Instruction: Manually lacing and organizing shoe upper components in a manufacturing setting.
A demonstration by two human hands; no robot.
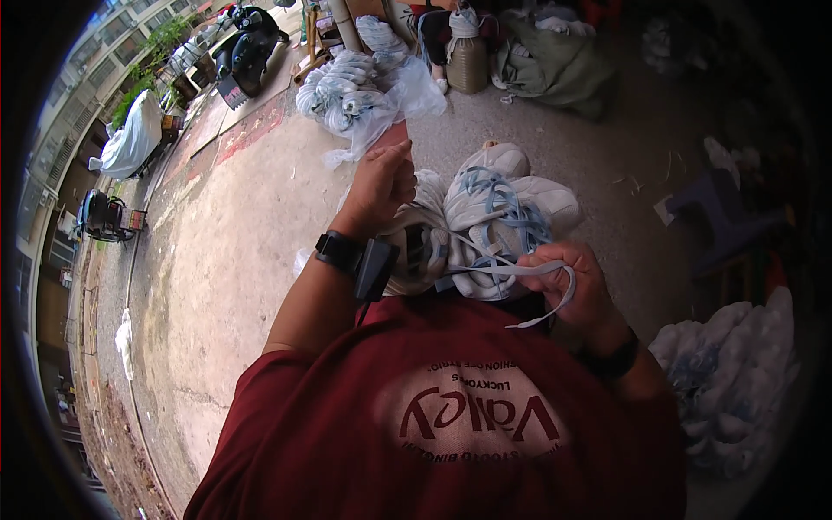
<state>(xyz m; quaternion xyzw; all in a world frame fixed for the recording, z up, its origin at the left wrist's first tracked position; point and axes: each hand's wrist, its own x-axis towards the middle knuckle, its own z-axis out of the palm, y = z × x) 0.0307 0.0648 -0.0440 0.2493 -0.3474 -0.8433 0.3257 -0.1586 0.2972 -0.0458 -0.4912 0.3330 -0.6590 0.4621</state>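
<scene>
A bundle of pale shoes [555, 201] sits close in front of my body, with blue laces [511, 208] strung across part of it. My right hand [574, 282] pinches a whitish shoelace [501, 269] at the bundle's near right side. One end of that lace curls down below the fingers, and the rest runs left over the shoes. My left hand [381, 191] is raised at the bundle's far left side, its fingers closed. What it holds, if anything, is hidden by the fingers.
Farther ahead, a heap of whitish bundles [342, 87] lies beside clear plastic. A green sack [555, 65] and a tan container [468, 62] stand at the back. A dark stool [715, 217] is at right, above a bag of white items [728, 381]. Scooters [247, 52] are parked far left.
</scene>
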